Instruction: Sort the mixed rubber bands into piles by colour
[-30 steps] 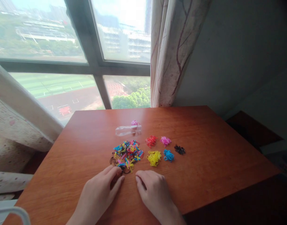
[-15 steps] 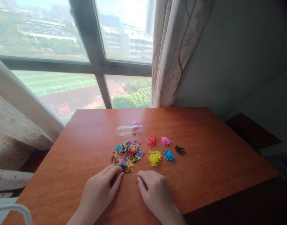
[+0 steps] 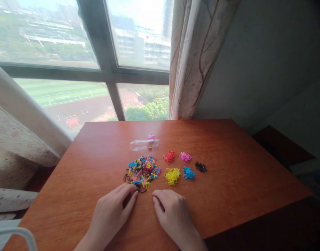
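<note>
My left hand (image 3: 110, 205): thumb nearer forefinger at mixed rubber-band pile (image 3: 143, 169), cannot tell if pinching. Right hand (image 3: 172, 210) pressed together. 5 single-colour piles (image 3: 172, 176) unchanged.

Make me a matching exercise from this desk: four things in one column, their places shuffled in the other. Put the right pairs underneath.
Things
1. Black pile
2. Left hand
3. Yellow pile
4. Clear plastic piece

Places
A. On the near side of the red pile
B. Beyond the mixed pile, toward the window
C. Farthest right of the piles
D. Fingertips at the mixed pile's near edge

Pairs: 1-C, 2-D, 3-A, 4-B
</note>
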`<state>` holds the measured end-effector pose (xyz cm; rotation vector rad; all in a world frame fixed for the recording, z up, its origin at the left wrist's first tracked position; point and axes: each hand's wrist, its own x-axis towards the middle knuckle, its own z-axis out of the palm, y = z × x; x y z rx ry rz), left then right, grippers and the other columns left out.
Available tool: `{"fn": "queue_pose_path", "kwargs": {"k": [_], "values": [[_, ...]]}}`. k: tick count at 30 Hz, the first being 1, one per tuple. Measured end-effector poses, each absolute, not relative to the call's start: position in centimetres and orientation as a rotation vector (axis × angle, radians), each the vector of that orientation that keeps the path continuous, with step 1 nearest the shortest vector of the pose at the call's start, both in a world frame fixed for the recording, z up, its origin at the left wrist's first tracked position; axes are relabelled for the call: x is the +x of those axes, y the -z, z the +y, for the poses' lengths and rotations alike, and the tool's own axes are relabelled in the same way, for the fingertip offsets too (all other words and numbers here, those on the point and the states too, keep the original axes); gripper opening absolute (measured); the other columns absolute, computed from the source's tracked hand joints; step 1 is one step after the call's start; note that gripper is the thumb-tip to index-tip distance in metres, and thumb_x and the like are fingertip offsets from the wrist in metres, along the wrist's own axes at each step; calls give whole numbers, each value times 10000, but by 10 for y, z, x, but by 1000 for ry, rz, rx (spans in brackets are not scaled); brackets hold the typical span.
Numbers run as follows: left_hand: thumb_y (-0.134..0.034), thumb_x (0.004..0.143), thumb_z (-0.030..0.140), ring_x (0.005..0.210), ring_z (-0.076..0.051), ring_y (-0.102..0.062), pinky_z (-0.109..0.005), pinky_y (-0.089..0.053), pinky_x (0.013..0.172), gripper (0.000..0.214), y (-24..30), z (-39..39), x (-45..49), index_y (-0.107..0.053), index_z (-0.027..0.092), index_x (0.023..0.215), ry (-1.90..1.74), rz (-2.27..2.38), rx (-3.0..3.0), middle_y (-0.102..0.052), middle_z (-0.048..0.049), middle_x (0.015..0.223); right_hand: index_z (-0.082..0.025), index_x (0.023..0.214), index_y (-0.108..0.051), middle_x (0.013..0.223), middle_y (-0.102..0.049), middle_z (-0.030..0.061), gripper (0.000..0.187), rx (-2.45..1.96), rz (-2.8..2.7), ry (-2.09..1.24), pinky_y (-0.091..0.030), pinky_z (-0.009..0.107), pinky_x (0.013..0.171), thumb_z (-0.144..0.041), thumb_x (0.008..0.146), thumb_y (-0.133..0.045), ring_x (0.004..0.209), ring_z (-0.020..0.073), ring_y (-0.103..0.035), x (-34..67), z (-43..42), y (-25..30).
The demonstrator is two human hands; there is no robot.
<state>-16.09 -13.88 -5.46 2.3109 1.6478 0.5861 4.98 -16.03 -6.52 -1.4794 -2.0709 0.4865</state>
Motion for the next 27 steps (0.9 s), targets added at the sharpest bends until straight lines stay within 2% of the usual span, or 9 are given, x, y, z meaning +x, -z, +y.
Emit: {"fn": "queue_pose_path", "kwargs": {"k": [15,27], "values": [[-527,919,356,770,-139,-704,-210,-516,664,155,58,-137,-164,-655,272,943,-690,1597,2241,-738,42,888,-243,917,-621,803,-669,-7,170,-1473,-2070,-468,-343,250,662,-156,922,-475,738,153,-607,49,-160,63],[-561,894,285,752,-127,-701,-186,-538,693,118,56,-134,-162,-670,249,924,-890,1483,2173,-748,23,870,-250,919,-624,806,-669,-14,170,-1490,-2070,-489,-336,253,657,-152,913,-485,739,154,-606,49,-160,62]]}}
